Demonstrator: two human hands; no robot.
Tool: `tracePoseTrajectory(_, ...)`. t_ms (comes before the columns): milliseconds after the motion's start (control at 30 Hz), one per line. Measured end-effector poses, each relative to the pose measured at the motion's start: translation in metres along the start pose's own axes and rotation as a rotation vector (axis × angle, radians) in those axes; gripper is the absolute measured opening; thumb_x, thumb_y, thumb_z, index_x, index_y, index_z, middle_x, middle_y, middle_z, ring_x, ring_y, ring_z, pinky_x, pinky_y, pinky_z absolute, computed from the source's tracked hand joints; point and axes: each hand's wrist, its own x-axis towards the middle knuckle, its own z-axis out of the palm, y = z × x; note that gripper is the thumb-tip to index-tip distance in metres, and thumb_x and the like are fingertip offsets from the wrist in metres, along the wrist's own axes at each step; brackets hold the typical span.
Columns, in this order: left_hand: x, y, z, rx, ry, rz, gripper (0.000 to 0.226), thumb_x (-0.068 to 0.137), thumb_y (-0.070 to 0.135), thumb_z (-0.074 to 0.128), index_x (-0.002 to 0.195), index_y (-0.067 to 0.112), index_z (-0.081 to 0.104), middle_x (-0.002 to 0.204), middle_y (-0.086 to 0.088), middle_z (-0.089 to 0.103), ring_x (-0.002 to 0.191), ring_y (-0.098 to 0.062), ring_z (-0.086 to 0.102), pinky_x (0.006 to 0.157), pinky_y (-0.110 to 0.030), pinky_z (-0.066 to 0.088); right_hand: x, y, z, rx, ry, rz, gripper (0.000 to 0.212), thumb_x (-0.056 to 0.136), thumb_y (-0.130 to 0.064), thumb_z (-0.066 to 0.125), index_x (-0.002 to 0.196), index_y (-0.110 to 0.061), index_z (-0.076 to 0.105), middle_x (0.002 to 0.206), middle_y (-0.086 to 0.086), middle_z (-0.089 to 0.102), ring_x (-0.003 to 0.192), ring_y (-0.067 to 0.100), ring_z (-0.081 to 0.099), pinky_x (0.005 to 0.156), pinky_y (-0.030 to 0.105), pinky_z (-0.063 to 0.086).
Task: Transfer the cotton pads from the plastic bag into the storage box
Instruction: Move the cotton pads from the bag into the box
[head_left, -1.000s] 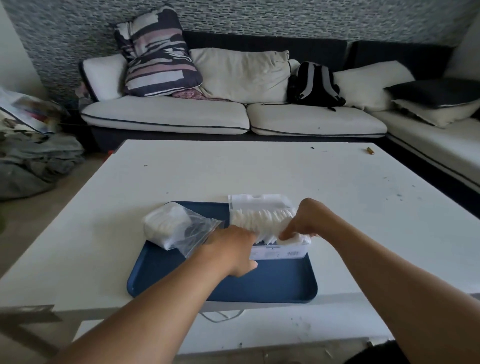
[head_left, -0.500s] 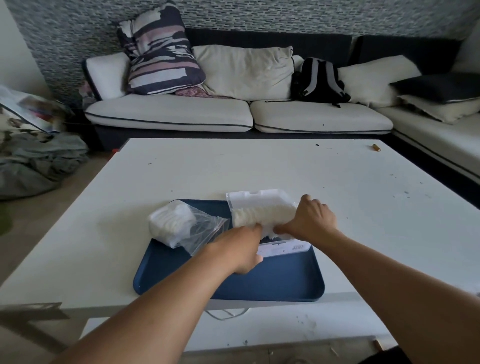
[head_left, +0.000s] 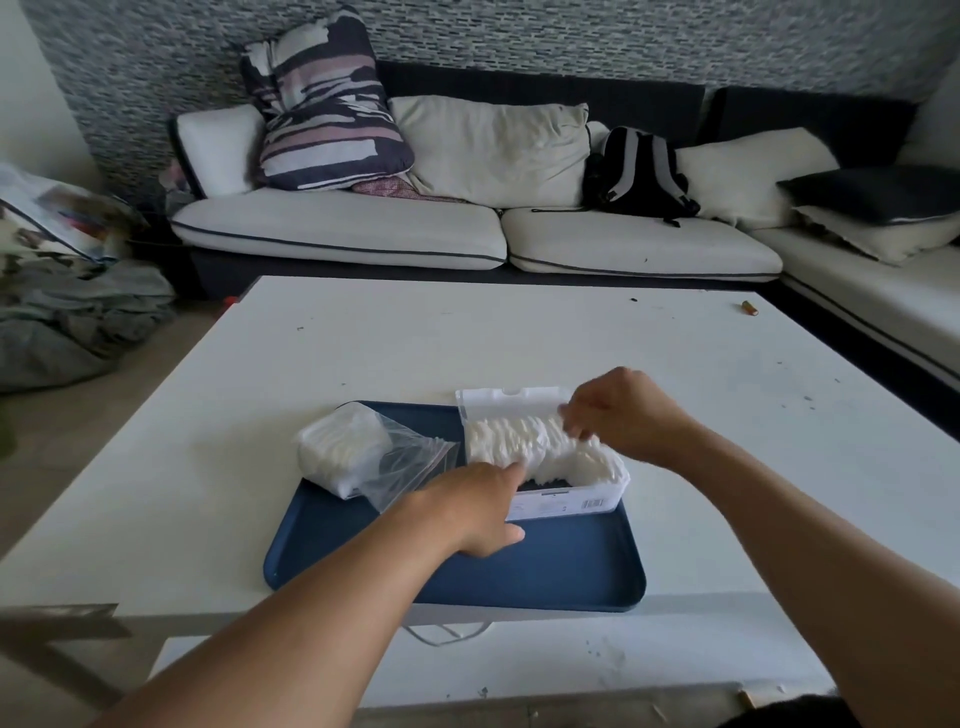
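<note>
On the left part of the blue tray (head_left: 550, 577) lies the plastic bag (head_left: 363, 452), with some cotton pads inside; its loose mouth points to the right and near side. Beside it on the right stands the white storage box (head_left: 566, 499), its long axis running left to right, lid open toward the far side. A row of cotton pads (head_left: 524, 441) fills it. The left hand (head_left: 467, 512) touches the near left end of the row; whether its fingers grasp is not clear. The right hand (head_left: 623, 415), fingers curled, pinches pads at the right end.
</note>
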Motion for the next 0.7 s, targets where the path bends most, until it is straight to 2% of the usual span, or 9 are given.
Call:
tracePoseTrajectory(67, 0.001, -0.002, 0.001, -0.006, 0.009, -0.014, 0.061, 0.096, 0.041, 0.060, 0.146, 0.018, 0.034, 0.118, -0.008, 0.061, 0.100, -0.027, 0.060, 0.083, -0.039, 0.051, -0.008, -0.003, 0.010, -0.069, -0.313, -0.008, 0.023, 0.092, -0.032, 0.067, 0.080, -0.015, 0.079, 0.071, -0.005, 0.075, 0.066, 0.007, 0.069, 0.064, 0.021, 0.056)
tracePoseTrajectory(133, 0.002, -0.003, 0.002, -0.011, 0.014, -0.023, 0.053, 0.095, 0.042, 0.060, 0.139, 0.018, 0.042, 0.122, -0.006, 0.061, 0.104, -0.028, 0.060, 0.081, -0.037, 0.049, -0.007, 0.010, 0.021, -0.129, -0.437, 0.021, 0.031, 0.087, -0.039, 0.066, 0.083, -0.010, 0.076, 0.070, 0.001, 0.069, 0.065, 0.013, 0.060, 0.067, 0.029, 0.053)
tracePoseTrajectory(200, 0.003, -0.005, 0.003, -0.007, 0.022, -0.027, 0.046, 0.095, 0.042, 0.060, 0.132, 0.018, 0.046, 0.122, -0.006, 0.060, 0.103, -0.027, 0.060, 0.081, -0.038, 0.049, -0.001, 0.021, 0.021, -0.067, -0.380, 0.068, 0.039, 0.086, -0.042, 0.066, 0.080, -0.003, 0.070, 0.071, 0.010, 0.065, 0.067, 0.017, 0.055, 0.068, 0.034, 0.051)
tracePoseTrajectory(367, -0.003, 0.000, -0.007, -0.058, 0.019, 0.015, 0.050, 0.094, 0.042, 0.063, 0.137, 0.021, 0.047, 0.129, -0.002, 0.060, 0.111, -0.025, 0.060, 0.093, -0.043, 0.051, 0.002, 0.014, 0.020, 0.046, -0.268, 0.127, 0.025, 0.093, -0.025, 0.068, 0.084, -0.003, 0.075, 0.081, 0.011, 0.077, 0.071, 0.024, 0.071, 0.062, 0.023, 0.055)
tracePoseTrajectory(433, -0.012, -0.001, -0.029, -0.244, 0.254, 0.100, 0.036, 0.092, 0.037, 0.067, 0.125, 0.023, 0.062, 0.113, 0.003, 0.068, 0.100, -0.018, 0.065, 0.087, -0.040, 0.054, 0.002, -0.007, 0.020, 0.071, -0.147, -0.014, 0.016, 0.089, -0.011, 0.067, 0.076, -0.012, 0.077, 0.073, 0.005, 0.076, 0.072, 0.023, 0.074, 0.062, 0.022, 0.057)
tracePoseTrajectory(500, -0.022, -0.017, -0.054, -0.411, 0.769, 0.096, 0.013, 0.090, 0.031, 0.066, 0.090, 0.019, 0.071, 0.082, 0.007, 0.070, 0.076, -0.013, 0.067, 0.071, -0.037, 0.056, -0.001, -0.038, 0.020, 0.091, -0.178, -0.137, 0.022, 0.087, -0.005, 0.064, 0.077, -0.018, 0.079, 0.073, 0.000, 0.077, 0.069, 0.016, 0.073, 0.066, 0.022, 0.058)
tracePoseTrajectory(567, -0.033, -0.050, -0.069, -0.457, 1.190, -0.097, 0.015, 0.091, 0.027, 0.062, 0.083, 0.015, 0.066, 0.080, 0.006, 0.070, 0.076, -0.014, 0.066, 0.071, -0.033, 0.055, -0.006, -0.059, 0.035, -0.027, -0.327, -0.237, 0.024, 0.087, -0.006, 0.062, 0.087, -0.019, 0.082, 0.081, -0.005, 0.078, 0.074, 0.009, 0.073, 0.075, 0.024, 0.060)
tracePoseTrajectory(600, -0.038, -0.070, -0.070, -0.473, 1.250, -0.239, 0.013, 0.092, 0.026, 0.061, 0.092, 0.014, 0.067, 0.093, 0.002, 0.071, 0.087, -0.017, 0.066, 0.078, -0.032, 0.053, -0.007, -0.064, 0.046, -0.124, -0.391, -0.283, 0.026, 0.086, -0.006, 0.060, 0.094, -0.018, 0.082, 0.087, -0.006, 0.079, 0.081, 0.007, 0.072, 0.082, 0.024, 0.058)
tracePoseTrajectory(700, -0.044, -0.128, -0.045, -0.557, 0.830, -0.694, 0.050, 0.097, 0.041, 0.057, 0.132, 0.006, 0.056, 0.136, -0.011, 0.059, 0.125, -0.029, 0.055, 0.099, -0.035, 0.042, -0.002, -0.069, 0.086, -0.309, -0.495, -0.368, 0.034, 0.091, -0.003, 0.057, 0.117, -0.014, 0.075, 0.113, 0.003, 0.075, 0.103, 0.018, 0.068, 0.092, 0.026, 0.051)
